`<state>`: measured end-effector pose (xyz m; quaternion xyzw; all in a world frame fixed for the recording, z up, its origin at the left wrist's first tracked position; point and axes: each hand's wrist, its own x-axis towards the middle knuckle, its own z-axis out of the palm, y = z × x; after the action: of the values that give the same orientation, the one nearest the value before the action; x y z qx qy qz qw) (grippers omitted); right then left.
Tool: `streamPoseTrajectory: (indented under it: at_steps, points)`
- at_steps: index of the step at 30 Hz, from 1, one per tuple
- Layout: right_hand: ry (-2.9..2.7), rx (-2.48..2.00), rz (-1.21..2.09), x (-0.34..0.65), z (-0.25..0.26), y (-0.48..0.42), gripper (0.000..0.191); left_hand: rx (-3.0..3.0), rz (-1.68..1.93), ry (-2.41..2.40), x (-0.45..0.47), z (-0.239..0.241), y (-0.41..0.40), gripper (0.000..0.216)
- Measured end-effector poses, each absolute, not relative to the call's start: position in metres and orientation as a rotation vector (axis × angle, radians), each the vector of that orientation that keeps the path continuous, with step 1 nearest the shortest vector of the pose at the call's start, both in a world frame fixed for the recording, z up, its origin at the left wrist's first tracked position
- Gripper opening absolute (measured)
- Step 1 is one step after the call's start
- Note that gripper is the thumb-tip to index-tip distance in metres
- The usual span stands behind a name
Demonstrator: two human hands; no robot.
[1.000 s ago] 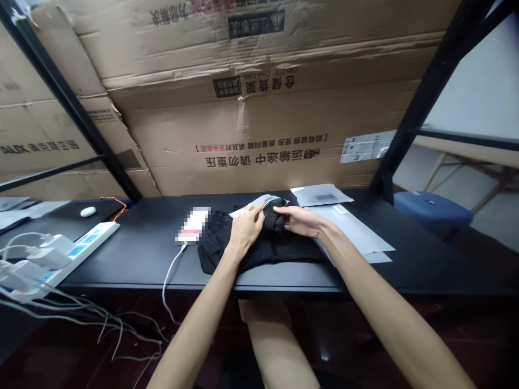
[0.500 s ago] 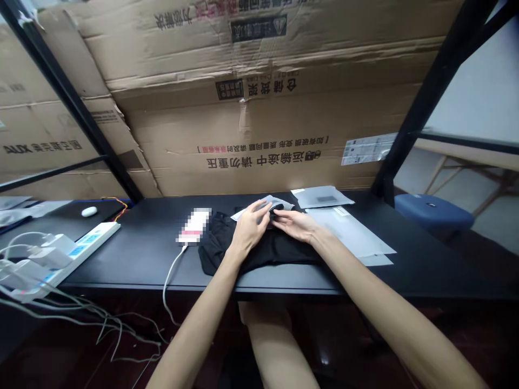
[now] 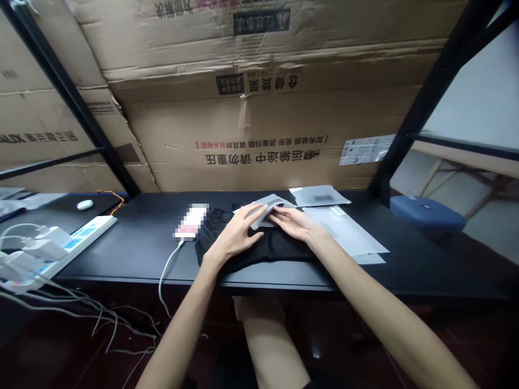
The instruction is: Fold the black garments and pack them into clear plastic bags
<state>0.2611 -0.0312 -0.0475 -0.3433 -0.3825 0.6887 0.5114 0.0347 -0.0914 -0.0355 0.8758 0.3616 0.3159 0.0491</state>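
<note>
A small frosted plastic bag (image 3: pixel 271 201) is lifted over a bunched black garment (image 3: pixel 279 246) on the black desk. My left hand (image 3: pixel 235 235) lies along the bag's left side, its fingers stretched over the plastic and its thumb spread apart below. From the right, my right hand (image 3: pixel 292 222) pinches the bag at its dark opening, where the fingertips are partly hidden. A little dark stuff shows in that opening; I cannot make out what it is. Larger frosted bags (image 3: pixel 344 232) lie flat to the right of my right hand.
A phone (image 3: pixel 192 221) on a white cable lies left of the garment. Farther left are a power strip (image 3: pixel 83 243) with chargers and a white mouse (image 3: pixel 85 205). Cardboard (image 3: pixel 259 119) stands behind the desk. A blue stool (image 3: pixel 427 212) is at the right.
My left hand has shifted left and down, with its thumb spread away from its fingers. More of the small bag shows, and the dark piece between my hands is now mostly hidden.
</note>
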Motion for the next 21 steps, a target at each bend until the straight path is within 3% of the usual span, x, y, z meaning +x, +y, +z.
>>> streamPoseTrajectory:
  at_steps: [2, 7, 9, 14, 16, 17, 21]
  points:
    - [-0.905, -0.862, 1.735, 0.261, -0.040, -0.036, 0.019, 2.696, 0.984, 1.207, 0.022, -0.039, -0.096, 0.065]
    - [-0.945, -0.899, 1.828, 0.268, -0.028, -0.048, 0.011, 2.803, 1.008, 1.277, 0.014, -0.039, -0.101, 0.018]
    - [-1.065, -0.977, 1.758, 0.276, -0.029, -0.053, 0.006, 2.845, 0.991, 1.232, 0.017, -0.038, -0.102, 0.010]
    - [-1.579, -1.141, 1.017, 0.292, -0.033, -0.070, 0.013, 2.871, 0.948, 1.207, 0.021, -0.039, -0.103, 0.011]
    - [-1.775, -1.049, 0.748, 0.289, -0.029, -0.079, 0.007, 2.870, 0.966, 1.190, 0.021, -0.041, -0.103, 0.010]
    - [-1.874, -0.998, 0.645, 0.285, -0.027, -0.084, 0.001, 2.869, 0.982, 1.181, 0.021, -0.042, -0.103, 0.009]
    - [-2.185, -0.835, 0.407, 0.261, -0.029, -0.092, 0.017, 2.836, 1.042, 1.167, 0.020, -0.043, -0.104, 0.006]
